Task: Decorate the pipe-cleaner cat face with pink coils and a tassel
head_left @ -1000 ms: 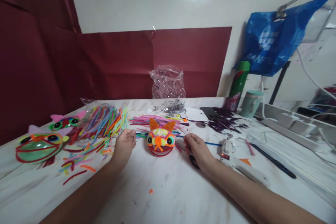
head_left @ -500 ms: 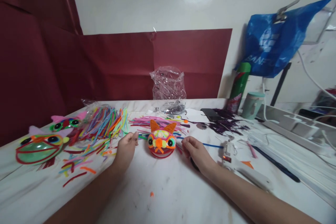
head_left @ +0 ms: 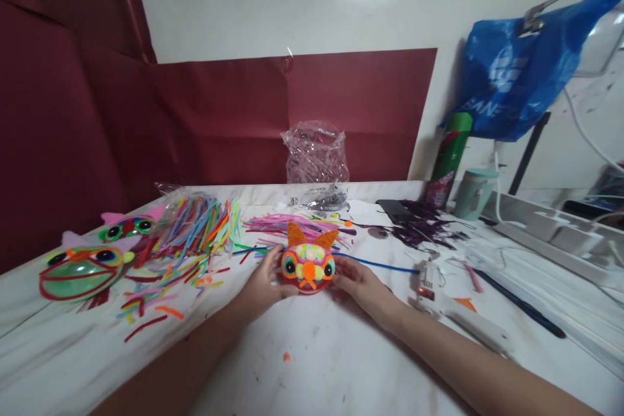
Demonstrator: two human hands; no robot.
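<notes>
Okay, so a moment ago both hands sat off to the sides, and now they've closed in on the orange-eared creature (head_left: 309,271). Left hand (head_left: 267,283) grasps one side with fingers and thumb, right hand (head_left: 359,286) grasps the other, grip firmness I can't tell. It faces the camera on the marbled table (head_left: 312,367), in front of the pink stems (head_left: 280,221), with a blue stem (head_left: 385,265) running out behind it. Basically the handling is now on the creature itself
</notes>
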